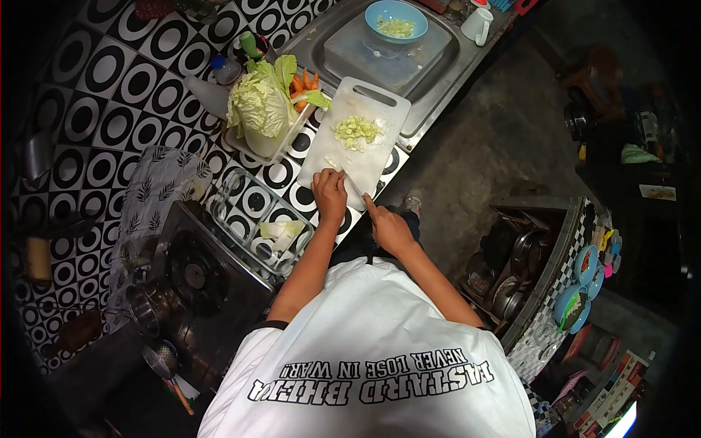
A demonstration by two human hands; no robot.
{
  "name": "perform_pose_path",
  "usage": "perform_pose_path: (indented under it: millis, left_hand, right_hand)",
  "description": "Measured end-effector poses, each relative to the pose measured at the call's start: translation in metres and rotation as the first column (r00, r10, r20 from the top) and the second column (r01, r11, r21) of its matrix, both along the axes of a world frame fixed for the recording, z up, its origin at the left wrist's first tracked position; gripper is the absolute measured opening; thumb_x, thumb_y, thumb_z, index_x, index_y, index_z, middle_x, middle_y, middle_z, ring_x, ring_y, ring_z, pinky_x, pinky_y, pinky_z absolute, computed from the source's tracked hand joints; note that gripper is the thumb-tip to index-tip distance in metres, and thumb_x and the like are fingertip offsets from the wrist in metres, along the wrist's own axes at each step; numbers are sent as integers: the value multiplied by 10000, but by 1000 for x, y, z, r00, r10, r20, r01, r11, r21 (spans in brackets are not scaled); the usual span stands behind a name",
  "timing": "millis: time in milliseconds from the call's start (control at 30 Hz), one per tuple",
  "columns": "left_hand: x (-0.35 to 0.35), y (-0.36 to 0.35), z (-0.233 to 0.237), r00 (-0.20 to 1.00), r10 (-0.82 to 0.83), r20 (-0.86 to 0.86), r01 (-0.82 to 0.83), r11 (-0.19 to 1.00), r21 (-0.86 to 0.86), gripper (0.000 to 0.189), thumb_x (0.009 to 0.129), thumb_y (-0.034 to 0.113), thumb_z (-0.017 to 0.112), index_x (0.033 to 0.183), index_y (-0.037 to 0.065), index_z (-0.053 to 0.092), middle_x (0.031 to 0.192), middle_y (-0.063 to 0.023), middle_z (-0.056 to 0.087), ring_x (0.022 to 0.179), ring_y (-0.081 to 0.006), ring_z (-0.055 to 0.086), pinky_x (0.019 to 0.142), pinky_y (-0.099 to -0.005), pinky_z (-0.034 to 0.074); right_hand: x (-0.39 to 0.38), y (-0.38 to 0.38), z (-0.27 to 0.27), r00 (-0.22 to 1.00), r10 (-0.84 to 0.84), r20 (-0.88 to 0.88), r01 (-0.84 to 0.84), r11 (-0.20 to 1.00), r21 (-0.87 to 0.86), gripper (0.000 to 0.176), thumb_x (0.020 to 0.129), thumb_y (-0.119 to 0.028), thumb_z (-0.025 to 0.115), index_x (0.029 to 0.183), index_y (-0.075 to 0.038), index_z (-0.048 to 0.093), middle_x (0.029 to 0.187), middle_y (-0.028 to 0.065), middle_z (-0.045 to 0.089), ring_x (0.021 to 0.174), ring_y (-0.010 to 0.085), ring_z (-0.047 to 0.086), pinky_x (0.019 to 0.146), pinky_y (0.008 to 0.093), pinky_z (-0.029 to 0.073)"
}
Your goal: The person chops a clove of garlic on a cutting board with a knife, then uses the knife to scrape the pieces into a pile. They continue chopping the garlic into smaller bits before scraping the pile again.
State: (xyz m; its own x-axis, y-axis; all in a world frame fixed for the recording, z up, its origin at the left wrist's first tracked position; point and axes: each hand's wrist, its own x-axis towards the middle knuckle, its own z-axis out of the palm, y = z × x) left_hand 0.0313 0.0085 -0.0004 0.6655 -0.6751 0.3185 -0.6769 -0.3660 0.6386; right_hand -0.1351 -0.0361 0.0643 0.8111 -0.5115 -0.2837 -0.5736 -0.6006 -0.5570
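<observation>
A white cutting board (380, 109) lies on the patterned counter, with a pile of chopped green cabbage (356, 131) at its middle. My left hand (330, 193) rests fingers-down at the board's near end, pressing a small pale piece of vegetable that is mostly hidden under it. My right hand (387, 228) is just right of it, shut on a knife (359, 191) whose blade lies across the board's near corner beside my left fingers; my index finger runs along the blade's back.
A tray with a napa cabbage (257, 109) and carrots (303, 84) stands left of the board. A glass dish (252, 219) holds cabbage stems. A sink (438, 80) carries a blue bowl (396, 18) of chopped greens and a white mug (476, 25). A gas stove (197, 274) sits at lower left.
</observation>
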Motion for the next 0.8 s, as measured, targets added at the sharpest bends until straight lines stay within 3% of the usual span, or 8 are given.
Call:
perform_pose_path:
  millis: [300, 500, 700, 800]
  left_hand:
    - [0, 0, -2, 1000, -8, -10, 9, 1000, 9, 122, 795, 43, 680, 908, 75, 712, 900, -50, 603, 890, -275, 532, 796, -396, 403]
    - [0, 1, -2, 1000, 0, -26, 1, 1000, 29, 134, 794, 36, 670, 914, 80, 709, 905, -50, 598, 900, -276, 532, 806, -403, 404]
    - [-1, 1, 0, 999, -3, -32, 4, 1000, 22, 135, 791, 35, 665, 911, 82, 704, 911, -49, 599, 908, -277, 533, 812, -402, 403]
    - [-1, 0, 0, 1000, 4, -21, -4, 1000, 6, 114, 796, 42, 664, 894, 86, 703, 903, -40, 603, 899, -267, 536, 804, -395, 405]
  right_hand:
    - [9, -7, 26, 990, 13, -139, -22, 998, -58, 780, 746, 43, 579, 1484, -41, 339, 864, 220, 611, 807, 393, 647, 721, 445, 531]
    - [20, -8, 37, 982, 42, -184, -43, 999, -1, 808, 730, 42, 615, 1482, -4, 322, 957, 269, 586, 850, 412, 646, 747, 437, 537]
    - [24, -8, 38, 978, 75, -196, -83, 996, -29, 750, 748, 52, 578, 1455, 60, 331, 972, 276, 581, 842, 399, 653, 737, 428, 545]
    - [25, -7, 41, 977, 112, -182, -131, 987, -97, 595, 826, 11, 492, 1403, 108, 382, 939, 278, 617, 786, 390, 679, 717, 433, 565]
